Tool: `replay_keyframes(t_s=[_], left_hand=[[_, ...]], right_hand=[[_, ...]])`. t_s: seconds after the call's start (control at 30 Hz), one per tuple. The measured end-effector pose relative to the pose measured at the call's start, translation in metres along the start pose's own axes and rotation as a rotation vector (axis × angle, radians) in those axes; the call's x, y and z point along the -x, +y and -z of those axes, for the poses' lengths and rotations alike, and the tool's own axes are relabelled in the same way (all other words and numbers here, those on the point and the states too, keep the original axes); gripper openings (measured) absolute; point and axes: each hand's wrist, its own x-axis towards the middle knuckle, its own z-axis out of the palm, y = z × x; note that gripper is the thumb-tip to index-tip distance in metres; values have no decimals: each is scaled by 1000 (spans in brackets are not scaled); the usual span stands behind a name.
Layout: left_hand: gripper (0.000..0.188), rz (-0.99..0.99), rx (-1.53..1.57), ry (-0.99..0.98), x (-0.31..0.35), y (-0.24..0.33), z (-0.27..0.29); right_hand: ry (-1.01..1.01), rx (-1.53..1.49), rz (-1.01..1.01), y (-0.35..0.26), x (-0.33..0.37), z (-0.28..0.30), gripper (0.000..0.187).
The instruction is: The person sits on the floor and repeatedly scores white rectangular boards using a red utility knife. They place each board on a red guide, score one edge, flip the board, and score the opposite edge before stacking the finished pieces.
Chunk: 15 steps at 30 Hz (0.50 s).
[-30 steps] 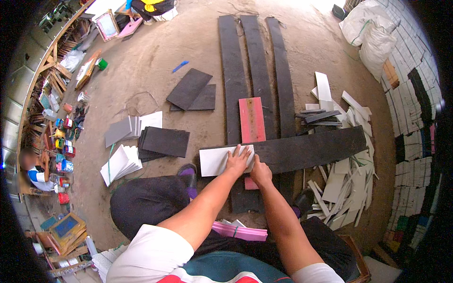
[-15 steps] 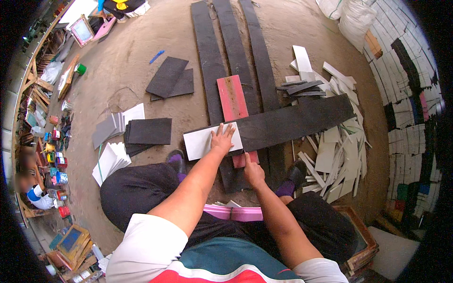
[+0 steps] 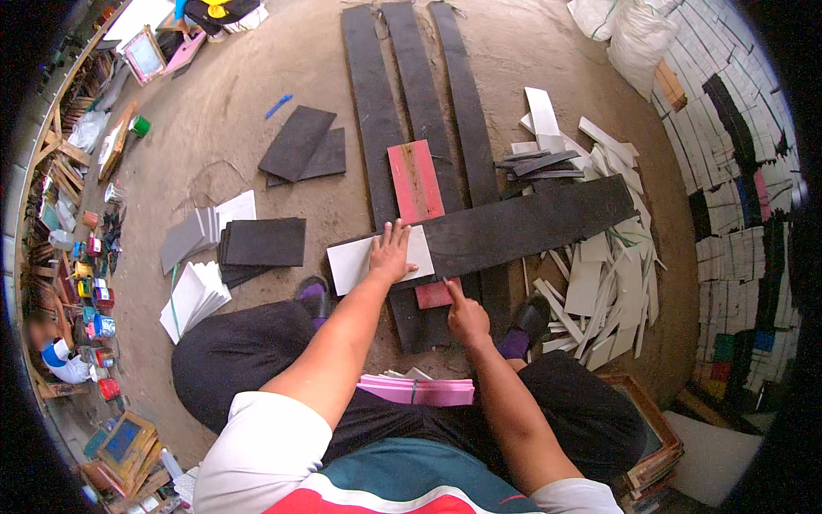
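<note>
My left hand (image 3: 392,254) lies flat with fingers spread, pressing on a white rectangular sheet (image 3: 349,264). That sheet rests over the left end of a long black strip (image 3: 531,224), their near edges roughly in line. At the sheet's near right corner is my right hand (image 3: 469,320), its fingers curled and the index finger pointing along the strip's near edge. A small dark tip shows by that fingertip; what the hand grips is otherwise hidden. Beneath the strip, a worn pink board (image 3: 414,182) sticks out on both sides.
Long black strips (image 3: 374,111) run away across the floor. To the left lie black rectangles (image 3: 264,242) and white sheets (image 3: 197,300); to the right, a heap of white offcuts (image 3: 591,283). Banded pink pieces (image 3: 415,391) sit between my legs. Another person (image 3: 62,351) is far left.
The view has shifted slightly. My left hand sits a little further left on the white sheet. My right hand has moved slightly toward me and right of the sheet's corner.
</note>
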Motion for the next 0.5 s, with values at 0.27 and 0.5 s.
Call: replay_keyframes(t_s=[0.27, 0.5], left_hand=[[133, 78, 146, -120, -8, -18, 4], [132, 80, 165, -86, -8, -20, -1]], right_hand=[[74, -55, 34, -26, -59, 19, 63], [56, -70, 22, -59, -114, 11, 66]])
